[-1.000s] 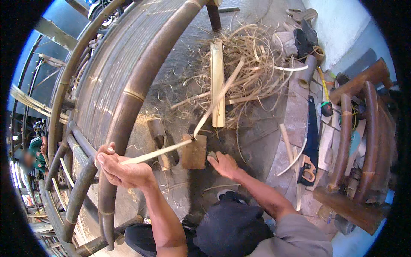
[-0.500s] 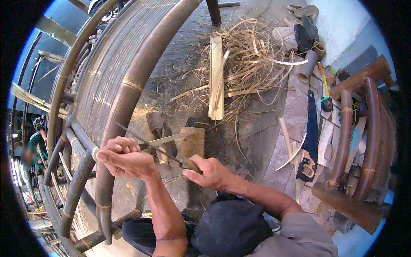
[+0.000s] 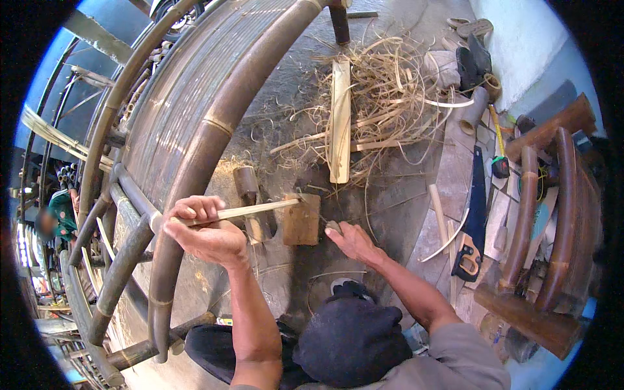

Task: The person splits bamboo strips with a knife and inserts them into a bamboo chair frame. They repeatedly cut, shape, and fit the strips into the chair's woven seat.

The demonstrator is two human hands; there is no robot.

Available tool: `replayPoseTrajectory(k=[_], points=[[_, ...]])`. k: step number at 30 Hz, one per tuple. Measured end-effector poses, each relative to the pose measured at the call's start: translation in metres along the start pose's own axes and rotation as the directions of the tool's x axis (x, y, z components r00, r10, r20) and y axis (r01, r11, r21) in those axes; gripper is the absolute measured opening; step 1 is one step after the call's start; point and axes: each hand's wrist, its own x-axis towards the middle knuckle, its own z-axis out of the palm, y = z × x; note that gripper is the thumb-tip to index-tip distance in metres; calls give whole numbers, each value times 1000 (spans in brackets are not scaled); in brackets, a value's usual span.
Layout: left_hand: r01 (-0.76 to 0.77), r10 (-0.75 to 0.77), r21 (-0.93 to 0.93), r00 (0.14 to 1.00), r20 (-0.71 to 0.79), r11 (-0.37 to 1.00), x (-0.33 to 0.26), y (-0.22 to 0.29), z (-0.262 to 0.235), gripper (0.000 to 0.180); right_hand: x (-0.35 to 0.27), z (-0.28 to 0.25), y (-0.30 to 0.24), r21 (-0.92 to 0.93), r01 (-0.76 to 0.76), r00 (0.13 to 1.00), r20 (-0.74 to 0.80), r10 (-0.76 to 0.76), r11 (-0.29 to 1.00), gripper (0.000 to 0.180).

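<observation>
On my feed the left hand (image 3: 207, 226) is curled around a pale bamboo strip (image 3: 263, 209), whose far end lies over the top edge of a wooden block (image 3: 301, 224); whether they touch I can't tell. Beside the block I see the right hand (image 3: 355, 243) gripping a knife handle (image 3: 333, 227), and farther right a handsaw (image 3: 476, 201)

Bright light washes the white wall (image 3: 520, 42) and dapples the bamboo slats (image 3: 185, 107) — dark shadow falls on the floor (image 3: 294, 276) near the wooden block (image 3: 301, 222). Blue-fringed blackness rings the fisheye view — its centre fairly sharp.
</observation>
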Motion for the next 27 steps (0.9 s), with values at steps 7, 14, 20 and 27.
replayPoseTrajectory(k=[7, 14, 20, 27], points=[[9, -40, 221, 990, 137, 975, -12, 5, -6, 48, -58, -7, -96, 374, 452, 888, -99, -449, 810, 40], [71, -86, 159, 992, 88, 985, 9, -2, -19, 51, -21, 28, -69, 124, 478, 861, -262, -436, 869, 40], [104, -114, 98, 988, 104, 990, 13, 0, -28, 49, 6, 35, 2, -133, 277, 960, -9, -281, 952, 45], [122, -143, 178, 983, 111, 976, 13, -31, -38, 47, 1, 14, 21, -4, -95, 995, 31, 95, 995, 64]])
